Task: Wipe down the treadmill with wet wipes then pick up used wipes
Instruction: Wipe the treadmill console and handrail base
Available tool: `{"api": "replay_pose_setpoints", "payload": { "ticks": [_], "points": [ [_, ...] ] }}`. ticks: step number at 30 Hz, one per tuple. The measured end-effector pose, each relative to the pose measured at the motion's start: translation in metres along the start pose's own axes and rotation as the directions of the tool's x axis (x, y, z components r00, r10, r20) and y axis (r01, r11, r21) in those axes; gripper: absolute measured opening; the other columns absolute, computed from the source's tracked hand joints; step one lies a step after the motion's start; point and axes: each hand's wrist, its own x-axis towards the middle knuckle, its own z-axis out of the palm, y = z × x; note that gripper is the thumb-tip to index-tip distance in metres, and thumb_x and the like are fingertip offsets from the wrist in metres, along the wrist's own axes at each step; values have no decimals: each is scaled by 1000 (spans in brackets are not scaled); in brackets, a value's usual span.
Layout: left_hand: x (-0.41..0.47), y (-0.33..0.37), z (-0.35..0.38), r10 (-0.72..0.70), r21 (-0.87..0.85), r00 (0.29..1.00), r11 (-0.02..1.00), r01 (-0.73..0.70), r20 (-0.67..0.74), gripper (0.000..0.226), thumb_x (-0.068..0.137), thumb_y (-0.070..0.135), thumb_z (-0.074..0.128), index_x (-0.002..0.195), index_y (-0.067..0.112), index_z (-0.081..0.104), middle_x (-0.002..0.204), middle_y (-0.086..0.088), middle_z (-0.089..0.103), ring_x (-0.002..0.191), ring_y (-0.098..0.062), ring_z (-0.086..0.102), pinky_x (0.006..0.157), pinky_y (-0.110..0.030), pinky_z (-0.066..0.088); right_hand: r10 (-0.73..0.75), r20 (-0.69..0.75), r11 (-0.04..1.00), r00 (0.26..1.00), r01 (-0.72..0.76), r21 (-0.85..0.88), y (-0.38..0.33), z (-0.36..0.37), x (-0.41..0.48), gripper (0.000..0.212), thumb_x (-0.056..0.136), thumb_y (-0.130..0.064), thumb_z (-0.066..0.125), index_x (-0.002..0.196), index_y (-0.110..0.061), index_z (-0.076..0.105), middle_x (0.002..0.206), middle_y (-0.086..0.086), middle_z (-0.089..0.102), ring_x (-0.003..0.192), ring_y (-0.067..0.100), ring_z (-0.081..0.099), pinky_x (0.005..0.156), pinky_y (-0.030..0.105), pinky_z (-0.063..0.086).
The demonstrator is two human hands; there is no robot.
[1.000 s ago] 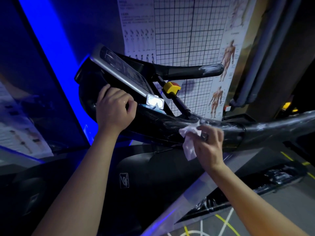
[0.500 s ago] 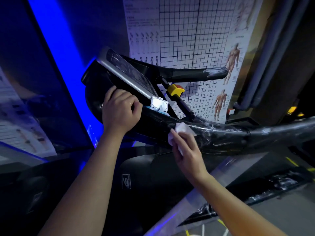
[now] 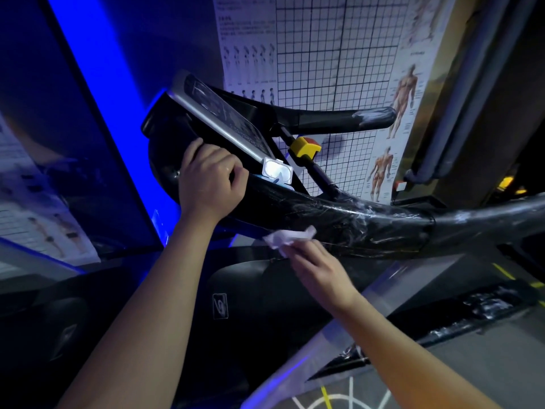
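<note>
Wet wipe (image 3: 287, 238): crumpled white wad at the right fingertips, touching the lower front face of the treadmill handrail (image 3: 368, 222), near where it meets the console (image 3: 224, 119).
Risk: the hold looks shallow and most of the wipe sticks out past the fingers. A drag across the wrinkled plastic wrap on the rail could snag it and pull it free, or tear the wrap.
Risk 2: only a small patch of wipe touches the rail, so streaks or missed spots are likely.
Right hand (image 3: 317, 268): fingers reach forward, nearly together, pinching the wipe. Thumb hidden, so exact pinch unclear.
Left hand (image 3: 208, 181): fingers curled over the black edge below the console, probably bracing.
Wipes pack (image 3: 277, 171): just right of the left hand, lid flipped up, tucked at the console's lower corner.
Beyond: yellow stop button (image 3: 305, 146), grid wall chart (image 3: 324, 54).
</note>
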Motion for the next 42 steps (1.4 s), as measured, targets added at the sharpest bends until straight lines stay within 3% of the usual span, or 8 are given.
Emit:
{"api": "replay_pose_setpoints", "payload": {
  "ticks": [6, 11, 16, 21, 27, 33, 37, 42],
  "points": [
    [1, 2, 1, -23, -4, 1000, 1000, 23, 0, 26, 88, 21, 51, 71, 14, 70, 75, -2, 69, 86, -28, 63, 116, -43, 36, 209, -142, 977, 967, -214, -21, 33, -36, -42, 12, 91, -1, 70, 102, -2, 74, 109, 8, 64, 99, 25, 65, 92, 31, 51],
    [1, 3, 0, -24, 6, 1000, 1000, 24, -1, 26, 89, 20, 52, 71, 13, 69, 75, -2, 69, 86, -28, 63, 115, -44, 37, 144, -175, 990, 974, -142, 24, 8, -24, -6, 15, 91, 9, 65, 103, 3, 73, 109, 11, 64, 106, 23, 62, 98, 26, 46],
    [1, 2, 0, -17, 17, 1000, 1000, 17, -2, 25, 89, 19, 52, 72, 14, 70, 76, -2, 70, 85, -28, 63, 115, -45, 38, 72, -267, 995, 961, -88, -48, -16, -12, 42, 15, 100, -13, 64, 109, -9, 76, 113, 4, 68, 114, 22, 57, 98, 33, 43],
    [1, 2, 1, -31, 17, 1000, 999, 31, -4, 26, 88, 21, 51, 71, 15, 69, 75, 0, 69, 84, -27, 63, 115, -44, 37, 203, -418, 965, 885, -254, -71, 6, -35, 40, 26, 105, -22, 54, 104, -7, 75, 118, 7, 71, 119, 18, 62, 102, 40, 44],
    [1, 3, 1, -23, 3, 1000, 1000, 23, -21, 26, 87, 22, 50, 69, 16, 68, 74, 1, 68, 84, -26, 63, 115, -42, 37, 263, -376, 955, 888, -295, -29, -3, -27, 70, 21, 93, 0, 67, 109, -13, 69, 113, 2, 74, 108, 16, 67, 102, 37, 45],
    [1, 0, 0, 12, 6, 1000, 1000, -12, -9, 25, 89, 21, 50, 71, 17, 68, 76, 1, 69, 85, -27, 64, 115, -43, 37, 228, -300, 966, 926, -254, -51, -27, -17, 117, 15, 97, -5, 56, 102, -14, 67, 94, -3, 71, 89, 19, 66, 97, 38, 46],
    [1, 0, 0, 5, -6, 1000, 1000, -6, -19, 29, 90, 22, 49, 71, 16, 70, 76, 1, 70, 85, -26, 64, 115, -41, 35, 283, -326, 939, 902, -329, -96, 7, -38, 74, 9, 95, -4, 66, 99, -11, 69, 88, 1, 69, 84, 24, 63, 98, 44, 45],
    [3, 3, 1, -35, 15, 999, 999, 35, -16, 29, 89, 22, 50, 70, 14, 71, 75, 0, 71, 84, -28, 65, 114, -41, 35, 346, -400, 876, 849, -445, -186, 54, -76, 5, 18, 102, -18, 54, 98, -11, 70, 98, 3, 73, 94, 21, 64, 108, 47, 41]
  ]
}}
